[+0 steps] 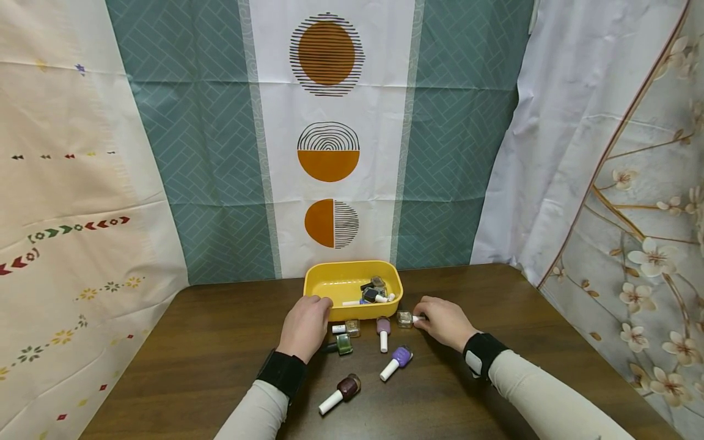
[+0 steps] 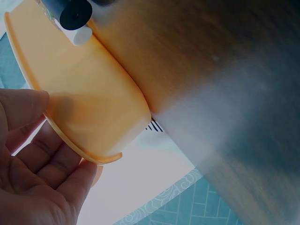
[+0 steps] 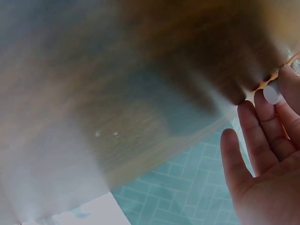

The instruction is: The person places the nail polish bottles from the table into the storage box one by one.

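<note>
My left hand grips the near left rim of a yellow plastic bin; in the left wrist view the thumb lies inside the wall and the fingers outside. Just right of the bin, my right hand pinches the white cap of a clear, glittery nail polish bottle, its glass end pointing left. Several nail polish bottles lie inside the bin, toward its right side. Next to my left hand are a gold glitter bottle and a green one with a dark cap.
A mauve nail polish lies in front of the bin, white cap toward me. Nearer are a purple bottle and a dark maroon one, both white-capped. The brown wooden table meets hanging patterned cloths at the back.
</note>
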`<act>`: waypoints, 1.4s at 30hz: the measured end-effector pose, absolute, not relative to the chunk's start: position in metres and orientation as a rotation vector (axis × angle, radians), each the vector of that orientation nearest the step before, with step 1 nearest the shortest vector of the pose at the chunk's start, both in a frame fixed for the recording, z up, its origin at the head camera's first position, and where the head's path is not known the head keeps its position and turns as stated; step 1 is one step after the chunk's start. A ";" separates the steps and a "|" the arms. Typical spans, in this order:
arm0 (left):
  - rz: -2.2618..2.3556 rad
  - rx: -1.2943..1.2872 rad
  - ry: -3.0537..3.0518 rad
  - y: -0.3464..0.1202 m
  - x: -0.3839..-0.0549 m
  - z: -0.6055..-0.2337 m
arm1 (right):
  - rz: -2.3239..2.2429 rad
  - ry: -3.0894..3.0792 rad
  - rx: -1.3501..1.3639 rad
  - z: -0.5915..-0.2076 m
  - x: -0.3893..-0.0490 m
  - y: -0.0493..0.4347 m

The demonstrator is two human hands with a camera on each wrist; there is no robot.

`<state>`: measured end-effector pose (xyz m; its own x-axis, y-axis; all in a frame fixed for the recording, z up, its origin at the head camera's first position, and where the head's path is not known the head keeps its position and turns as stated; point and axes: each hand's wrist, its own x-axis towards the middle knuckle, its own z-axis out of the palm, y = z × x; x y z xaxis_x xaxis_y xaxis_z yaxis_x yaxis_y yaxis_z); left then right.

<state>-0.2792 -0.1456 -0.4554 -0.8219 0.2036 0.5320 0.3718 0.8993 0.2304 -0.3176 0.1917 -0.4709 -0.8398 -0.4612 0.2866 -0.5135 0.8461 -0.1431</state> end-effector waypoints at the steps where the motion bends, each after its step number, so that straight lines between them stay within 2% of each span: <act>1: -0.444 -0.417 -2.550 -0.145 -0.279 -0.455 | 0.315 -2.783 0.740 -0.471 -0.317 0.192; 25: -0.419 -0.446 -2.525 -0.146 -0.282 -0.459 | 0.331 -2.719 0.722 -0.466 -0.299 0.211; 42: -0.447 -0.415 -2.571 -0.147 -0.282 -0.457 | 0.384 -2.627 0.784 -0.439 -0.285 0.185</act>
